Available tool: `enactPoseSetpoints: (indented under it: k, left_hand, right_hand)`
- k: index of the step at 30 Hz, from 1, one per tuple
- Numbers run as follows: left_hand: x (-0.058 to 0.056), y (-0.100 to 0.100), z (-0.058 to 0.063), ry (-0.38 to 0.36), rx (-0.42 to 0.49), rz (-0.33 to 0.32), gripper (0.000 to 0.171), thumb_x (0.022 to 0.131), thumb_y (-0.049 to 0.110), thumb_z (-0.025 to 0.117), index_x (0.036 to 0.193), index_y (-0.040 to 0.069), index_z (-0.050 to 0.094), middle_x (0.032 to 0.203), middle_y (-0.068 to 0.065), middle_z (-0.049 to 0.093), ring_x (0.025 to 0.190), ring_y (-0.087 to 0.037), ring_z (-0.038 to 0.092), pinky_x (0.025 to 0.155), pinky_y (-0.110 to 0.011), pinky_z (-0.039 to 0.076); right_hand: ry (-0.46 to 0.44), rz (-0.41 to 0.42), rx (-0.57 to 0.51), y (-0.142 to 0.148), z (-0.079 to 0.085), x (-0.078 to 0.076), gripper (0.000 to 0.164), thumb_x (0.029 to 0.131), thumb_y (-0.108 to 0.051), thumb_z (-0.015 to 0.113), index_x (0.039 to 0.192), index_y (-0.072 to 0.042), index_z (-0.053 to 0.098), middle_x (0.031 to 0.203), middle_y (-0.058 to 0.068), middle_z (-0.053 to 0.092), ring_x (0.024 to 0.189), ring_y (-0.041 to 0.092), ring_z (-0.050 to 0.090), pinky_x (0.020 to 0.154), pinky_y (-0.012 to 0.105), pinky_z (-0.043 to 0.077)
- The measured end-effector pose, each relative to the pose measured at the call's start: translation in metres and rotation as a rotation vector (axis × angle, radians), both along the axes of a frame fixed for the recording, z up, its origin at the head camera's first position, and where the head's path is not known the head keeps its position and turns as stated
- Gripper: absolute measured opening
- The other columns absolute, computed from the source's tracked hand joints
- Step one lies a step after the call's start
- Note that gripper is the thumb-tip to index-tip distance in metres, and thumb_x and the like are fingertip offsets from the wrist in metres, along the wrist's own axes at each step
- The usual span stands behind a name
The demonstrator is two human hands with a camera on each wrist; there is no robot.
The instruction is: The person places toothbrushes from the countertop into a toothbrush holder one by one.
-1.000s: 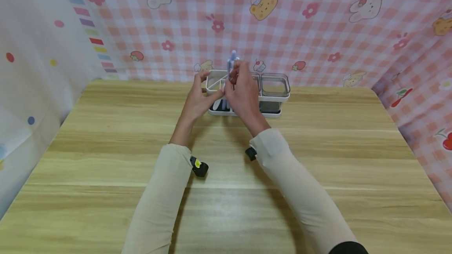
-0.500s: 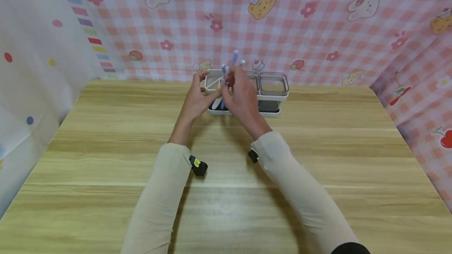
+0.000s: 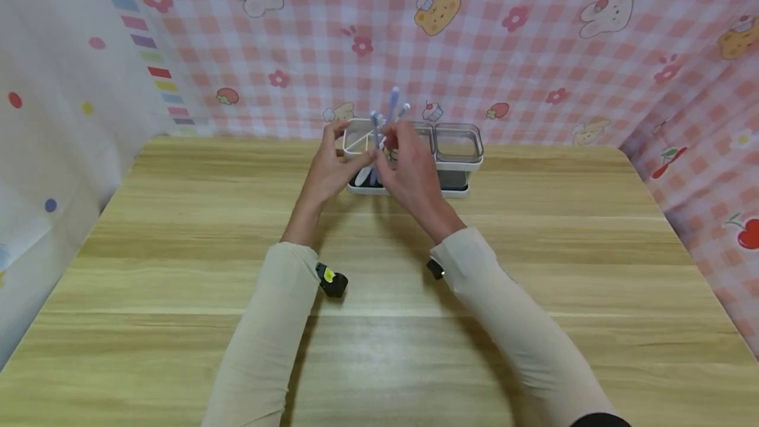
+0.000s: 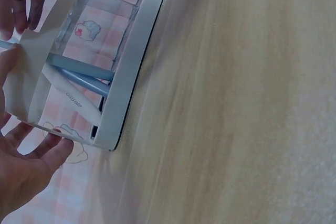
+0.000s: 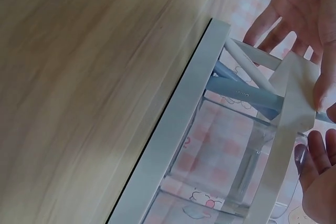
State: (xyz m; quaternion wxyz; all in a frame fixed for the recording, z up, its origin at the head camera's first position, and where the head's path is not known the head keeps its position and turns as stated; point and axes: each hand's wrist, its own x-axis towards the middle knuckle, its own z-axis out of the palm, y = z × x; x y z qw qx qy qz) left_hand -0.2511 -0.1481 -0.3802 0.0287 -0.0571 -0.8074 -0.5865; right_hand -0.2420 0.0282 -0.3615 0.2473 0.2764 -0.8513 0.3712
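A white organizer [image 3: 458,163] with clear compartments stands at the far middle of the wooden table [image 3: 178,229]. Several blue and white pens [image 3: 394,99] lean apart in its left compartment. My left hand [image 3: 328,169] holds the organizer's left end, thumb on the rim and fingers against the outer wall. My right hand [image 3: 410,169] is in front of the pens with its fingers relaxed at the rim, holding nothing. The left wrist view shows the pens [image 4: 79,69] inside the organizer [image 4: 131,61] and my left hand [image 4: 26,174]. The right wrist view shows the pens [image 5: 241,94] and my right hand [image 5: 317,187].
A pink checked cloth [image 3: 534,71] with cartoon animals hangs behind and to the right of the table. A pale dotted cloth [image 3: 53,117] closes the left side. The organizer's right compartments [image 3: 458,140] look empty. Bare wood stretches across the near half.
The pens, bunched in my right hand a second ago, now lean apart in the compartment. My right hand has let go and drawn back slightly. The left hand stays put.
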Motion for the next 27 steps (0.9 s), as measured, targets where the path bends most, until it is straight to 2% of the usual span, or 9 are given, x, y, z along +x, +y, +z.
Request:
enactPoseSetpoints:
  k: [5, 10, 16, 23, 27]
  left_hand:
    - [0.002, -0.002, 0.002, 0.002, -0.014, -0.011, 0.082, 0.091, 0.041, 0.075, 0.155, 0.017, 0.03, 0.158, -0.012, 0.033, 0.124, -0.035, 0.049, 0.09, -0.047, 0.049]
    - [0.003, -0.004, 0.004, 0.031, -0.063, 0.003, 0.081, 0.09, 0.038, 0.076, 0.154, 0.013, 0.032, 0.154, -0.013, 0.038, 0.124, -0.035, 0.05, 0.095, -0.047, 0.047]
    - [0.006, -0.006, 0.01, 0.085, -0.179, 0.018, 0.079, 0.09, 0.04, 0.075, 0.152, 0.009, 0.036, 0.153, -0.014, 0.041, 0.13, -0.035, 0.047, 0.103, -0.051, 0.042]
    - [0.013, -0.004, 0.017, 0.128, -0.327, 0.022, 0.077, 0.093, 0.039, 0.073, 0.152, 0.006, 0.037, 0.156, -0.016, 0.038, 0.141, -0.034, 0.038, 0.112, -0.053, 0.032]
    - [0.017, -0.004, 0.019, 0.137, -0.42, 0.025, 0.074, 0.094, 0.039, 0.072, 0.152, 0.007, 0.039, 0.157, -0.015, 0.038, 0.141, -0.035, 0.036, 0.113, -0.053, 0.031]
  right_hand:
    - [0.058, 0.017, 0.023, 0.007, -0.004, 0.002, 0.024, 0.095, -0.006, 0.067, 0.113, 0.002, 0.054, 0.106, 0.016, 0.059, 0.097, 0.028, 0.061, 0.081, 0.039, 0.052]
    - [0.132, 0.042, 0.051, 0.014, -0.009, 0.004, 0.02, 0.093, -0.002, 0.066, 0.111, 0.004, 0.058, 0.107, 0.018, 0.062, 0.1, 0.03, 0.06, 0.086, 0.04, 0.051]
    - [0.178, 0.051, 0.094, 0.023, -0.012, 0.008, 0.022, 0.092, -0.001, 0.065, 0.114, 0.004, 0.063, 0.11, 0.017, 0.064, 0.103, 0.03, 0.058, 0.092, 0.042, 0.047]
    - [0.163, 0.009, 0.164, 0.036, -0.014, 0.013, 0.028, 0.093, -0.005, 0.067, 0.12, 0.002, 0.064, 0.119, 0.016, 0.064, 0.109, 0.032, 0.057, 0.096, 0.045, 0.045]
    - [0.165, -0.026, 0.213, 0.045, -0.013, 0.016, 0.035, 0.092, -0.008, 0.069, 0.125, 0.003, 0.064, 0.123, 0.017, 0.063, 0.115, 0.033, 0.056, 0.101, 0.047, 0.042]
